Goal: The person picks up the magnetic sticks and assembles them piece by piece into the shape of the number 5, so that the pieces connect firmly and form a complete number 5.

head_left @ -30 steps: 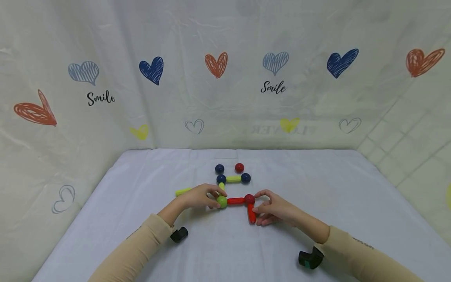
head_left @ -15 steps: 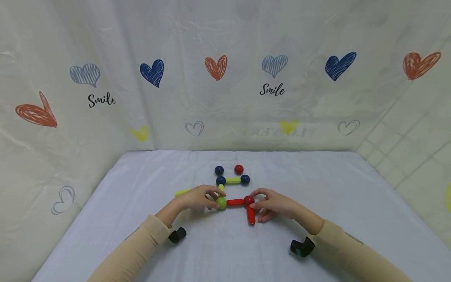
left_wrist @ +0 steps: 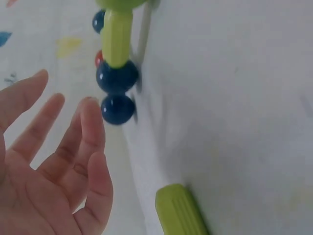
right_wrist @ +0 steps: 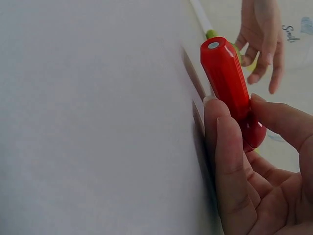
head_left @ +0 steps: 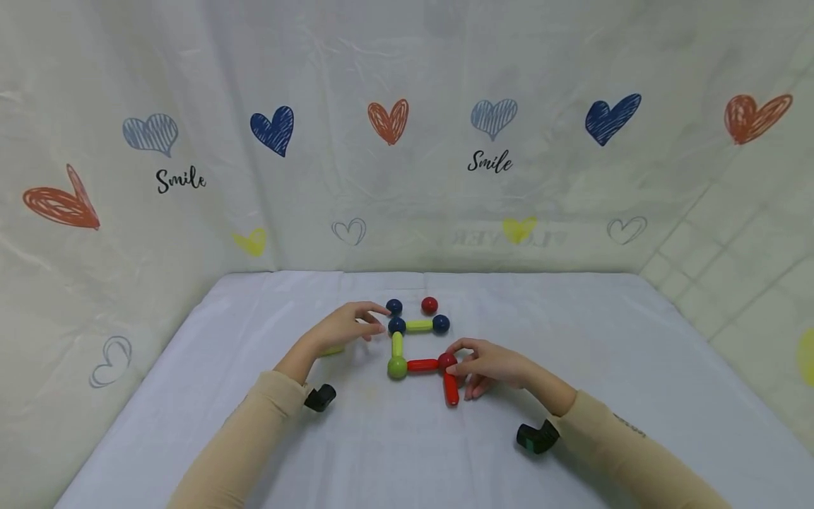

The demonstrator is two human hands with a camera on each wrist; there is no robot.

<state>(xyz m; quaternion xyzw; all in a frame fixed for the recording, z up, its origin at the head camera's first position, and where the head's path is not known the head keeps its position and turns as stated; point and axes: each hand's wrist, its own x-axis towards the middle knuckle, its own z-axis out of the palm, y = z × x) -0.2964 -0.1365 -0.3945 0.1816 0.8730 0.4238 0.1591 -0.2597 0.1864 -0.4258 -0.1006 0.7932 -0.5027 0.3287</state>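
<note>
My left hand (head_left: 341,332), fingers loosely extended and holding nothing, hovers left of the joined blue ball (head_left: 397,326) and the far blue ball (head_left: 394,307). My right hand (head_left: 492,366) pinches a red ball (right_wrist: 254,133) between thumb and fingers. From that ball a red rod (head_left: 451,390) points toward me, its bare end showing a small metal disc in the right wrist view. A second red rod (head_left: 422,365) joins it to a green ball (head_left: 397,367). A yellow-green rod (head_left: 397,345) runs from there to the joined blue ball.
Another yellow-green rod (head_left: 419,326) links to a blue ball (head_left: 441,324) on the right. A loose red ball (head_left: 429,305) lies behind. One loose yellow-green rod (left_wrist: 181,210) lies under my left hand. A white cloth (head_left: 572,332) covers the table before a heart-printed curtain (head_left: 426,184).
My left hand has let go of the green ball and moved away from me and slightly left, toward the blue balls. My right hand has shifted slightly left and stays at the red ball.
</note>
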